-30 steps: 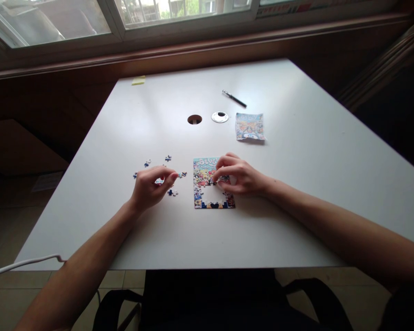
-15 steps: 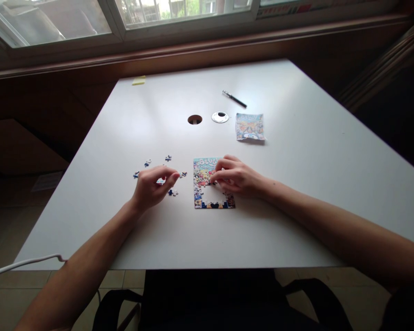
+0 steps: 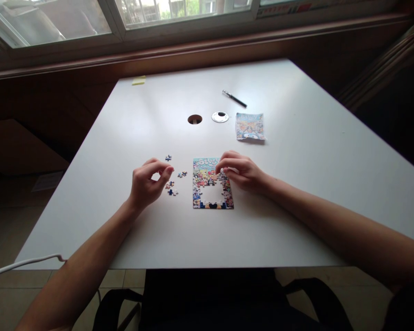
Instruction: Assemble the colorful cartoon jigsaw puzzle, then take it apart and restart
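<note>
A small colourful jigsaw puzzle (image 3: 210,186) lies on the white table (image 3: 296,193), with a white gap near its lower middle. My right hand (image 3: 241,172) rests at the puzzle's upper right edge, fingers curled and fingertips touching the pieces there. My left hand (image 3: 148,181) hovers left of the puzzle with thumb and fingers pinched together; what they hold is too small to see. Several loose puzzle pieces (image 3: 172,188) lie scattered beside it.
A picture card (image 3: 250,126) lies beyond the puzzle. Farther back are a black pen (image 3: 233,99), a round cable hole (image 3: 194,119), its white cap (image 3: 220,116) and a yellow sticky note (image 3: 138,80). A white cable (image 3: 20,263) hangs at the near left edge.
My left hand lifted off the loose pieces and turned, pinched. My right hand slid up and right along the puzzle, uncovering more of it.
</note>
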### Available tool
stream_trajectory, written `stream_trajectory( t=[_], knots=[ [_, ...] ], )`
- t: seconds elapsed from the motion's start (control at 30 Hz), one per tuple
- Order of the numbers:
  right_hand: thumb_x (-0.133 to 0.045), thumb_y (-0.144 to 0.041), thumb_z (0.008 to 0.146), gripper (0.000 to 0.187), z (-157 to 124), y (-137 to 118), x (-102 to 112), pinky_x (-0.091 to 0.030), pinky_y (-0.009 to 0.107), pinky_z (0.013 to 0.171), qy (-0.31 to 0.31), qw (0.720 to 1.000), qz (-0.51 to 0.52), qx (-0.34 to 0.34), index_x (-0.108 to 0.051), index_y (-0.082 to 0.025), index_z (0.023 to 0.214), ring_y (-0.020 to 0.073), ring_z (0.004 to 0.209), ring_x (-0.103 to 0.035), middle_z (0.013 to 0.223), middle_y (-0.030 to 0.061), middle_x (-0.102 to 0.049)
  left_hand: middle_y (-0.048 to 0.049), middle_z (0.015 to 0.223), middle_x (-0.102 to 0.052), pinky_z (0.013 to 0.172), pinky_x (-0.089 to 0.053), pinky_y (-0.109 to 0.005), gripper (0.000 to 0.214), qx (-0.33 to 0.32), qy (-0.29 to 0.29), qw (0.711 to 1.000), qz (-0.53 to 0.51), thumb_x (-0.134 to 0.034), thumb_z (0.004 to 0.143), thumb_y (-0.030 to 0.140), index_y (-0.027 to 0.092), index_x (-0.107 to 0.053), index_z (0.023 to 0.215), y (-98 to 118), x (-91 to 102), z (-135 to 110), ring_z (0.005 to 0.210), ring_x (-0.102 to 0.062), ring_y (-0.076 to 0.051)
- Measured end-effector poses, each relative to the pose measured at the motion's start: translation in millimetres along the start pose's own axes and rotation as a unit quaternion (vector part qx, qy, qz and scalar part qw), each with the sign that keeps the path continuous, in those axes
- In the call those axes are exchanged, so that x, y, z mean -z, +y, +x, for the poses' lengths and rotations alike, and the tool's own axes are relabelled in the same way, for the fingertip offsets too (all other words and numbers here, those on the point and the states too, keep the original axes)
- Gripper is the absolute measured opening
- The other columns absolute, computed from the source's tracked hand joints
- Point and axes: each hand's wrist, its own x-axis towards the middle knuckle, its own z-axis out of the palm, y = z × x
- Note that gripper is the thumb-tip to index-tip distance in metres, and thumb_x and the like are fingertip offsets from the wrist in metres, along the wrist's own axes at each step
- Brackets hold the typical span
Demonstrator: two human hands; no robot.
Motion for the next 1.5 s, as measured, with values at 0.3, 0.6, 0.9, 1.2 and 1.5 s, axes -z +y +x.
stream_trajectory(
  t=[0.3, 0.6, 0.9, 1.2, 1.5],
  knots=[
    [-0.047, -0.002, 0.087, 0.030, -1.3, 0.7, -3.9, -0.044, 0.036, 0.082, -0.063, 0.996, -0.057, 0.032, -0.068, -0.022, 0.095, 0.0192, 0.087, -0.049, 0.091, 0.0055, -0.055, -0.0017, 0.068, -0.063, 0.068, -0.050, -0.030, 0.024, 0.055, 0.077, 0.995, 0.028, -0.062, 0.096, 0.030, 0.019, -0.068, 0.075, 1.4, 2.6, 2.7, 0.068, -0.060, -0.015],
    [-0.047, -0.007, 0.084, 0.019, -0.4, 1.0, -1.9, -0.040, 0.033, 0.073, 0.004, 0.997, 0.019, -0.070, -0.059, -0.021, 0.091, 0.0169, 0.077, -0.048, 0.083, 0.0020, -0.054, -0.0014, 0.067, -0.062, 0.070, -0.050, -0.030, 0.024, 0.065, 0.080, 0.994, 0.034, -0.062, 0.095, 0.029, 0.019, -0.067, 0.074, -2.0, 2.9, 2.9, 0.068, -0.060, -0.015],
    [-0.048, -0.015, 0.075, 0.010, 2.4, 5.5, 0.8, -0.036, 0.032, 0.067, 0.074, 0.972, 0.118, -0.189, -0.054, -0.020, 0.082, 0.0146, 0.069, -0.044, 0.074, -0.0011, -0.049, -0.0014, 0.068, -0.063, 0.070, -0.050, -0.031, 0.023, 0.066, 0.075, 0.994, 0.039, -0.062, 0.095, 0.031, 0.020, -0.068, 0.075, -4.0, 2.4, 1.7, 0.068, -0.060, -0.016],
    [-0.050, -0.015, 0.074, 0.011, 2.1, 5.8, 0.7, -0.036, 0.032, 0.068, 0.075, 0.971, 0.120, -0.191, -0.054, -0.020, 0.083, 0.0147, 0.070, -0.045, 0.075, -0.0009, -0.050, -0.0015, 0.067, -0.063, 0.068, -0.049, -0.031, 0.024, 0.067, 0.073, 0.994, 0.040, -0.062, 0.095, 0.031, 0.020, -0.068, 0.074, -3.3, 3.1, 1.6, 0.068, -0.060, -0.016],
    [-0.050, -0.014, 0.074, 0.011, 2.0, 5.6, 0.8, -0.037, 0.032, 0.067, 0.072, 0.971, 0.123, -0.192, -0.054, -0.020, 0.082, 0.0149, 0.071, -0.045, 0.075, -0.0008, -0.050, -0.0016, 0.068, -0.063, 0.069, -0.050, -0.031, 0.024, 0.069, 0.070, 0.994, 0.038, -0.062, 0.095, 0.030, 0.020, -0.067, 0.074, -1.1, 3.1, 2.8, 0.068, -0.060, -0.016]
  ],
)
